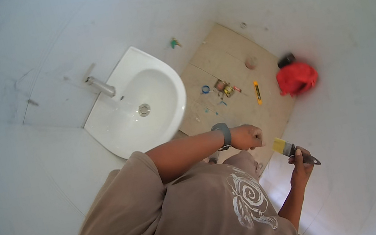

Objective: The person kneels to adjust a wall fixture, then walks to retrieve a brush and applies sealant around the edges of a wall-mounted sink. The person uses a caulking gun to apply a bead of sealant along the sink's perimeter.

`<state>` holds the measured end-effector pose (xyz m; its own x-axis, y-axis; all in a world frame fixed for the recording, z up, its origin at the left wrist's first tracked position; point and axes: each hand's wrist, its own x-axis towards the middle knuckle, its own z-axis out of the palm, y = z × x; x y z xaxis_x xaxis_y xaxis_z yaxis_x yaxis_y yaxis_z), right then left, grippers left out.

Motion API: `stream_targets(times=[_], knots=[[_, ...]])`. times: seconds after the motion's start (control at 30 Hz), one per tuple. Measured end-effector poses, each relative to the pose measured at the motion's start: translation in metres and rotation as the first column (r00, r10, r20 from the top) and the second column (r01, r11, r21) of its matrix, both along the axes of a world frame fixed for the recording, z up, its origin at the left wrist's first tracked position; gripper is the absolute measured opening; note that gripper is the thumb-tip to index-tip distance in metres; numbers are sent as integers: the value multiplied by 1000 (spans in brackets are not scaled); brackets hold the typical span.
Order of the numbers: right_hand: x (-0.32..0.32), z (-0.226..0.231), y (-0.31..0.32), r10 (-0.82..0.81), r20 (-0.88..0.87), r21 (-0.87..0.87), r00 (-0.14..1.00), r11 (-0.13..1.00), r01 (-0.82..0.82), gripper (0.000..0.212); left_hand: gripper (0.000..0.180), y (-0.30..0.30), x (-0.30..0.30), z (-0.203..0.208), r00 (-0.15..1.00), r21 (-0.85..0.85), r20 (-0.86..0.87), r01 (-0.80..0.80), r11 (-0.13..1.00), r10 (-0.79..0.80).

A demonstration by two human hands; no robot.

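Observation:
In my right hand is a flat paintbrush with yellow bristles, a metal band and a dark handle. Its bristles point up and left, toward my other hand. My left hand, below a dark wristwatch, has its fingers curled in. What those fingers hold, if anything, I cannot make out. A small gap separates the bristles from the left hand.
A white washbasin with a metal tap juts from the left wall. On the tan floor lie a yellow tool, a blue ring and small scraps. A red bag-like bundle rests near the right wall beside a dark cylinder.

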<state>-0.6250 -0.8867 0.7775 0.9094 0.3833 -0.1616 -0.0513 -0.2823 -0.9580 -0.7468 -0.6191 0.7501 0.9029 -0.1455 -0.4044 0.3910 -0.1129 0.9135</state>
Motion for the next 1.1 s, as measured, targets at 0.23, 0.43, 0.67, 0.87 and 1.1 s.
stream_targets(times=[0.23, 0.43, 0.67, 0.87, 1.1], knots=[[40, 30, 202, 614, -35, 69, 788, 788, -611, 30, 49, 97, -37, 24, 839, 251, 199, -543, 802, 506], [32, 26, 364, 913, -8, 61, 408, 407, -911, 26, 49, 143, -96, 15, 481, 240, 190, -868, 434, 856], [-44, 5, 552, 796, 598, 130, -96, -215, -968, 19, 43, 90, -167, 5, -166, 200, -33, -967, -157, 986], [-182, -2, 631, 685, 634, 126, -358, -548, -827, 20, 41, 19, -155, 51, -556, 309, 74, -776, -549, 828], [-193, -70, 685, 730, 553, 27, -403, -498, -867, 9, 39, -66, -151, 40, -818, 241, -44, -566, -789, 573]])
